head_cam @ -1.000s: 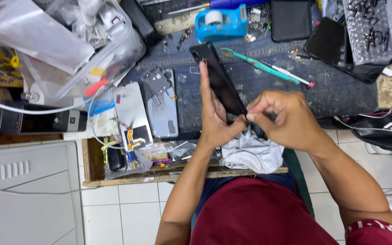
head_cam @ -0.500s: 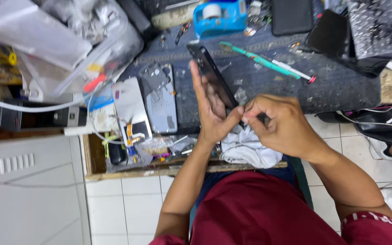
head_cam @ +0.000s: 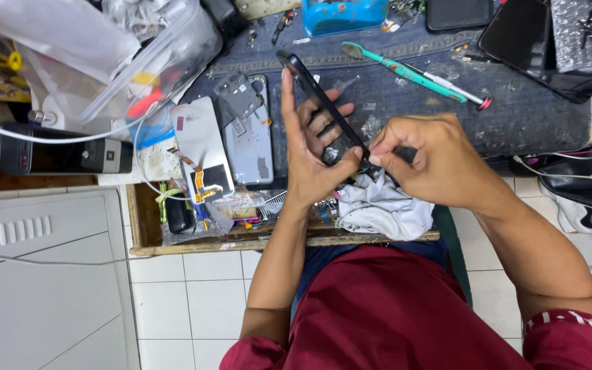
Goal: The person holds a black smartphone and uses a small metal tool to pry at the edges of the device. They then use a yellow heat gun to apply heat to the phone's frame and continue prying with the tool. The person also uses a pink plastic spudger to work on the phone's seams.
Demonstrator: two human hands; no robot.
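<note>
A black phone (head_cam: 323,109) is held on edge above the work mat, tilted so that its top end points to about 11 o'clock. It is supported by the left hand (head_cam: 310,157), whose palm is open and upright, with the fingers (head_cam: 327,116) curled behind the phone and the thumb pressed near its lower end. The lower end is pinched by the right hand (head_cam: 433,161), with the fingers closed tightly; whether a small tool is held there as well cannot be told. Just below the hands, at 6 o'clock, a crumpled white cloth (head_cam: 378,209) is laid at the table edge. At 9 o'clock from the phone, an opened grey phone back (head_cam: 251,140) and a white panel with an orange ribbon cable (head_cam: 200,147) are placed side by side. At 1 o'clock a teal toothbrush (head_cam: 395,67) is seen, with a blue tape dispenser (head_cam: 344,15) at 12 o'clock and a dark tablet (head_cam: 525,38) further right. The surface is covered by a dark blue denim mat (head_cam: 515,116). At 10 o'clock a clear plastic box (head_cam: 152,58) with small tools is found, and under it a black rectangular device (head_cam: 63,156) with a white cable. White floor tiles (head_cam: 193,294) are visible beneath the table.
</note>
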